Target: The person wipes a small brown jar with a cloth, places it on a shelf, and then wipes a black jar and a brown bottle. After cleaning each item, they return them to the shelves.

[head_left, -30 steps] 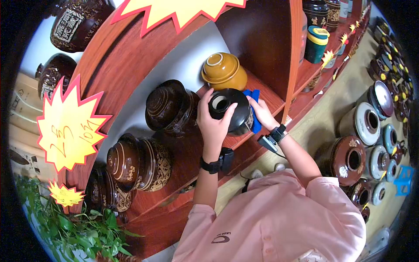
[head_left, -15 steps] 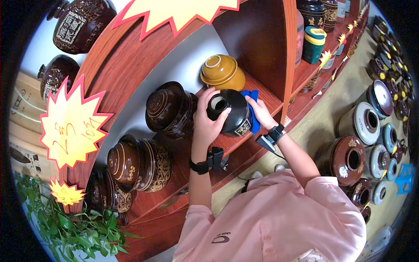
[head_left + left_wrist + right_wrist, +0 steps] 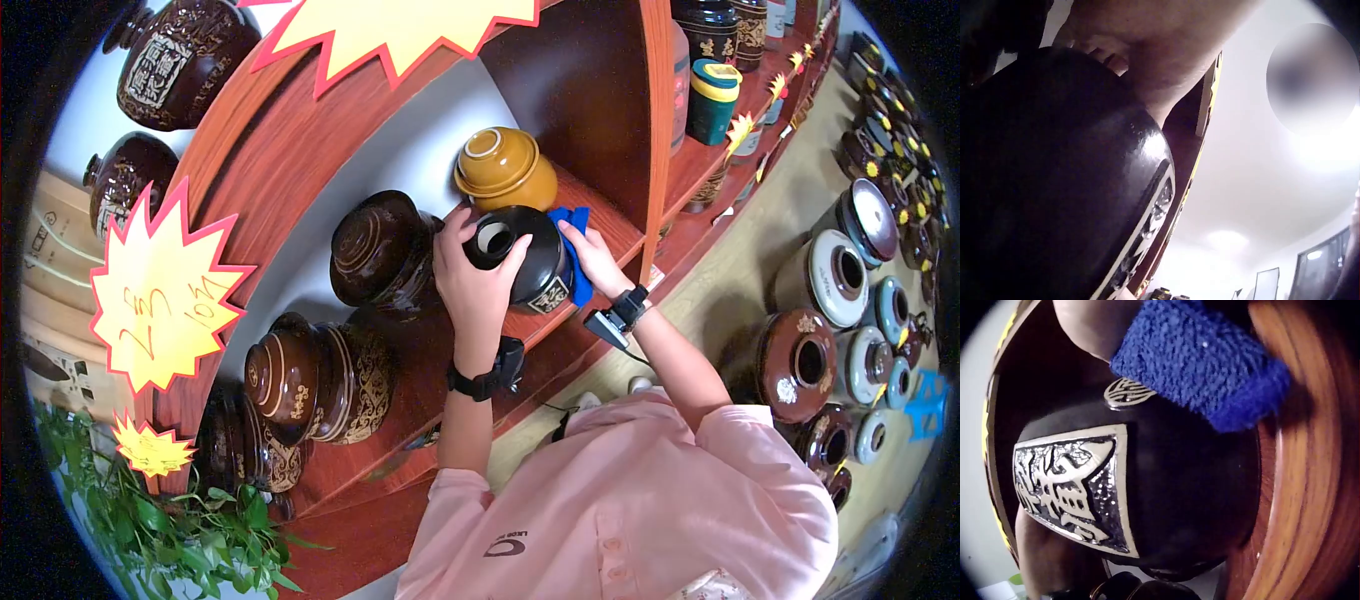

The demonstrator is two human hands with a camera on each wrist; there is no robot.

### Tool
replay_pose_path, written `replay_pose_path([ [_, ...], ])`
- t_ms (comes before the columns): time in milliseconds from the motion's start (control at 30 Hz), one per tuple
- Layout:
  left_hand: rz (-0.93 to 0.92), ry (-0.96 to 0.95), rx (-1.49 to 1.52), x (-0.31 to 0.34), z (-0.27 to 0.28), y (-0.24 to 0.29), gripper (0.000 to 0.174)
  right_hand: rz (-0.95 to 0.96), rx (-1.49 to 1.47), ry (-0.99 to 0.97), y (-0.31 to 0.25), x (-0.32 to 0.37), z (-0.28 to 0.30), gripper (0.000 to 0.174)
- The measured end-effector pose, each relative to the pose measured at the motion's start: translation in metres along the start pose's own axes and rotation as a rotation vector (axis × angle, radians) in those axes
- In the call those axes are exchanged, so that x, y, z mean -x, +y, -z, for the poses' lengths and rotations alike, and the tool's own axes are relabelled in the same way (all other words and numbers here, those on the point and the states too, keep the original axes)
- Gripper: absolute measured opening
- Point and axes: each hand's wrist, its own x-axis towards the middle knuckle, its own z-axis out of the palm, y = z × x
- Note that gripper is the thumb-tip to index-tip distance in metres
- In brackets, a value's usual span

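A rounded black jar stands near the shelf's front edge, its pale-rimmed mouth tilted toward the head camera in that view. My left hand grips it around the shoulder, thumb on one side of the mouth and fingers on the other. On the opposite side, my right hand holds a blue cloth against the jar's wall. In the right wrist view the cloth looks fuzzy and lies beside a raised oval emblem. A framed panel of raised characters shows on the jar's side.
Behind the jar sits a mustard-yellow lidded pot. Dark brown lidded pots line the shelf to the left. An upright wooden divider rises at right. Many glazed jars stand on the floor at far right.
The black jar has turned, bringing its character panel from the right edge round to the front. My left hand moved left with it, then its fingers spread; the right hand stays at the cloth.
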Motion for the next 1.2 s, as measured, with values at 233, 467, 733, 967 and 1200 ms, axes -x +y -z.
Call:
replay_pose_path([
  [233, 0.143, -0.149, 0.379, 0.006, -0.002, -0.019, 0.062, 0.001, -0.016, 0.014, 0.004, -0.003, 0.001, 0.038],
  [467, 0.029, -0.299, 0.550, 0.002, 0.000, -0.023, 0.054, 0.007, -0.074, 0.076, 0.009, -0.007, 0.000, 0.037],
  [733, -0.018, -0.206, 0.247, 0.010, -0.010, -0.011, 0.042, 0.315, 0.022, 0.224, -0.016, 0.045, -0.036, 0.032],
  [967, -0.023, -0.242, 0.252, 0.011, -0.008, -0.017, 0.045, 0.792, 0.865, 0.079, -0.047, 0.067, -0.057, 0.056],
  [1200, -0.020, -0.240, 0.306, 0.008, -0.007, -0.015, 0.040, 0.583, 0.509, -0.065, -0.074, 0.023, -0.047, 0.028],
])
